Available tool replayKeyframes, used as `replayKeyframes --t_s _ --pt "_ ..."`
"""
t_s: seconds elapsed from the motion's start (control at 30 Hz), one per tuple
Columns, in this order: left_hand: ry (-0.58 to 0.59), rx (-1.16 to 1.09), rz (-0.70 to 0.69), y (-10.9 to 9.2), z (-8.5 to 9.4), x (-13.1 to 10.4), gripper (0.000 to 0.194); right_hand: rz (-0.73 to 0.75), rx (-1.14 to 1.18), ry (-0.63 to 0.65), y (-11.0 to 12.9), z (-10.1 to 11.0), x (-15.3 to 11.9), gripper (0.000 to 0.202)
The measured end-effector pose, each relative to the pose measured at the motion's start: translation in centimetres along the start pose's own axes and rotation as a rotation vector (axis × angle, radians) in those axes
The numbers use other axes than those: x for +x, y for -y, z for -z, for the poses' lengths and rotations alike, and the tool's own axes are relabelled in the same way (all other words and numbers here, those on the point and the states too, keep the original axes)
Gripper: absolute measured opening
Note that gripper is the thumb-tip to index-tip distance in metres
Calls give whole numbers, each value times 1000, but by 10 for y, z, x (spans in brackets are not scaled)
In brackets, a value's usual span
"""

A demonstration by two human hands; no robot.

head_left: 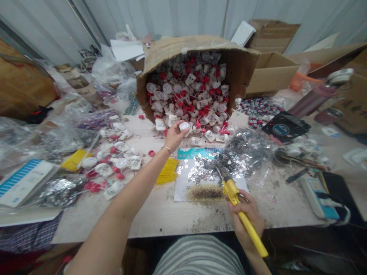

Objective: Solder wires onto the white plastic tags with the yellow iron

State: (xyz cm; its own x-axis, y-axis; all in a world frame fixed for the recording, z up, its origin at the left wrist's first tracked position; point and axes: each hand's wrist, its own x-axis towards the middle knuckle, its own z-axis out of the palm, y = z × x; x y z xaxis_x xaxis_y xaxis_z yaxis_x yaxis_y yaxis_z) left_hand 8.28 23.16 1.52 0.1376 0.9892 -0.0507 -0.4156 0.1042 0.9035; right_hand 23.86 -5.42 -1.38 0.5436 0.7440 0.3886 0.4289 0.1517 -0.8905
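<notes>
My left hand [175, 134] reaches to the mouth of a tipped cardboard box [197, 42], its fingers closed on a small white round plastic part [184, 125]. Many such white parts with red caps [197, 91] fill the box and spill out in front. In my right hand [246, 217] is a yellow soldering iron [248, 225] with a pistol-shaped body. Its tip lies over small shiny metal pieces [200, 168] heaped on a white sheet [181, 189]. Brown grains [205, 193] are scattered on the sheet's near part.
More white parts [120, 164] lie at left, beside yellow wires [168, 172] and a bag of silvery pieces [61, 189]. Toward the right are a plastic bag [252, 149], a black fan [283, 126], a power strip [319, 198] and a flask [314, 99].
</notes>
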Motion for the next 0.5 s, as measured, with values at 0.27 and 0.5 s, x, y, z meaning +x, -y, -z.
replayKeyframes --t_s 0.27,0.5 --pt "109 -56 83 -26 -10 -40 28 1 63 -58 18 3 -3 18" --pt "427 671 245 -43 -7 -125 38 -6 85 -56 11 5 -1 19"
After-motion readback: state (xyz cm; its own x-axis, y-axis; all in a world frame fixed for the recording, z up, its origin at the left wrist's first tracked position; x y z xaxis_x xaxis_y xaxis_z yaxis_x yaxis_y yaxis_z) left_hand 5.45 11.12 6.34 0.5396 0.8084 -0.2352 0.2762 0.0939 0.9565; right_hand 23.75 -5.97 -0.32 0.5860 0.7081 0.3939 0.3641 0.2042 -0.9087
